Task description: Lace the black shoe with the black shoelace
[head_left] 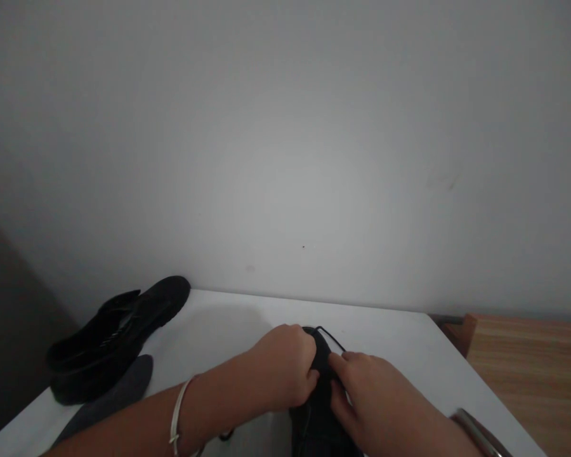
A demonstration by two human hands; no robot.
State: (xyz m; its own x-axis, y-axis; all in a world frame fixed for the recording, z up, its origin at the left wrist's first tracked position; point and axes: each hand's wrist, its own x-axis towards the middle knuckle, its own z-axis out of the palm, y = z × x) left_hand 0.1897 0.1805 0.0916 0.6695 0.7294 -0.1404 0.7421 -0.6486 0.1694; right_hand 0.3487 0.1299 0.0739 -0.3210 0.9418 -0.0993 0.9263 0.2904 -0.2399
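Both hands, left hand (285,368) and right hand (368,397), pinch the lace (330,339) atop the black shoe (316,425) between them.

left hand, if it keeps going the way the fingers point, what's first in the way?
The left hand points right, fingers already on the toe of the black shoe under both hands. Past that it would most likely meet the right hand, which grips the same shoe close beside it; depth is hard to judge.
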